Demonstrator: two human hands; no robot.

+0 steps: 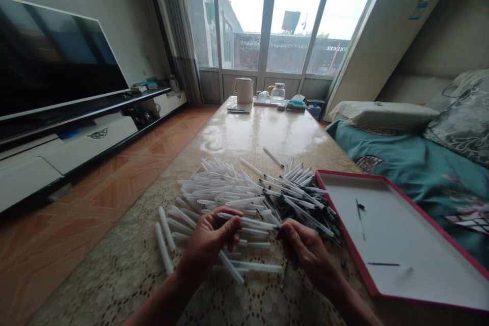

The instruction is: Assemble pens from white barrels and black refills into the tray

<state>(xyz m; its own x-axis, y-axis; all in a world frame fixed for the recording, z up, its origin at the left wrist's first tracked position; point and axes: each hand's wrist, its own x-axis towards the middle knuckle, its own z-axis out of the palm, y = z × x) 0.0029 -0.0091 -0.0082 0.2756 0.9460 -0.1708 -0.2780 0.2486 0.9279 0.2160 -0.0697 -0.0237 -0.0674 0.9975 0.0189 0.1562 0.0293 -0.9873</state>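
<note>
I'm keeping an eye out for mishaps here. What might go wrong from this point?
The left hand and right hand hold a thin tube between them; it might slip. White tubes lie loosely heaped, so a nudge could roll some away. Dark-tipped pens lie right beside them, so the two might get mixed.

Heaped on the patterned table (267, 135): white pen tubes (217, 183) beside black-tipped tubes (303, 202); to their right, a pink-rimmed tray (420, 234); farther back, a beige jug (244, 91).
</note>
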